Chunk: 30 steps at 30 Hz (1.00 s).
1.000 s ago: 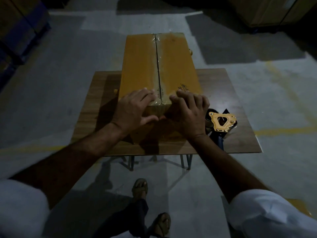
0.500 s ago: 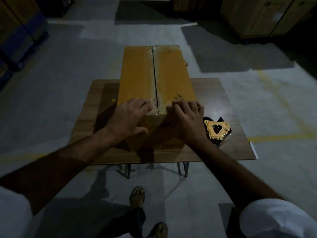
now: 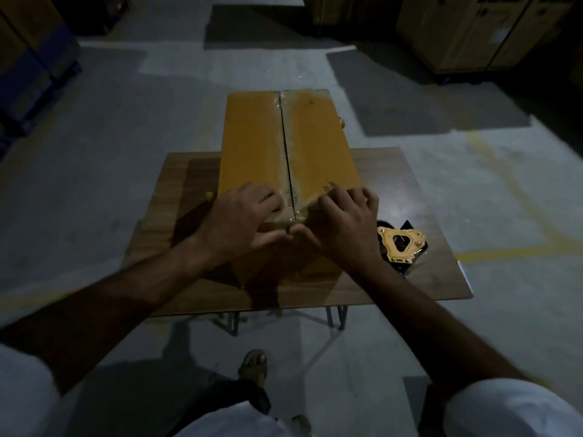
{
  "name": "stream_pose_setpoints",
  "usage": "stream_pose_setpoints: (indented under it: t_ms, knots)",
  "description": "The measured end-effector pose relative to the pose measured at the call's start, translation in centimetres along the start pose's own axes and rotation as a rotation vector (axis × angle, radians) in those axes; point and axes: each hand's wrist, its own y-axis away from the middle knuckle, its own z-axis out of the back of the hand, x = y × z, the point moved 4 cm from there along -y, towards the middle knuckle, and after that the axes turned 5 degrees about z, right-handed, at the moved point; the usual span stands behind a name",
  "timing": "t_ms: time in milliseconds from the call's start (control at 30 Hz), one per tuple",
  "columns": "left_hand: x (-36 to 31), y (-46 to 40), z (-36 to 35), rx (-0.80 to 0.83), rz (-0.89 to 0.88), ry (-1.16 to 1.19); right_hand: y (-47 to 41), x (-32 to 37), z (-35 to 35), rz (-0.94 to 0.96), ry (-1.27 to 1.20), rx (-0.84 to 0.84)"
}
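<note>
A sandalled foot stands on the floor below the near edge of the wooden surface. On that surface lies a long yellow cardboard box, its far end overhanging. The left hand and right hand press on the box's near end, 1 on each side of the taped seam. The fingers lie nearly straight on the top, gripping nothing, and the thumbs meet on the near face. A tape dispenser lies just right of the box. Stacked cartons stand far behind.
</note>
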Motion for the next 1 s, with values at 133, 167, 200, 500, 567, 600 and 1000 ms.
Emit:
stream_pose_setpoints:
  t_ms: [133, 167, 200, 500, 567, 600, 1000]
  knots:
    - [-1.5, 0.1, -1.7, 0.047, 0.096, -0.133, 1.3, 0.6, -0.8, 0.066, 0.091, 0.125]
    - [-1.8, 0.1, -2.1, 0.068, 0.115, -0.169, 1.4, 0.7, -0.9, 0.045, 0.107, 0.139]
    - [-1.8, 0.0, -2.2, 0.076, 0.118, -0.188, 1.3, 0.8, -0.8, 0.017, 0.103, 0.140]
    - [-1.0, -0.6, -1.9, 0.126, 0.088, -0.158, -0.2, 0.7, 0.0, 0.006, 0.041, 0.126]
    - [-1.3, -0.6, -2.3, 0.178, 0.089, -0.215, -0.2, 1.0, 0.0, -0.017, 0.070, 0.218]
    - [-1.0, -0.7, -2.3, 0.172, 0.060, -0.202, -0.4, 0.9, 0.2, -0.032, 0.068, 0.258]
    - [5.8, -4.2, -3.2, 0.416, -0.121, 0.314, -3.1, 4.6, 0.1, -0.083, -0.174, 0.449]
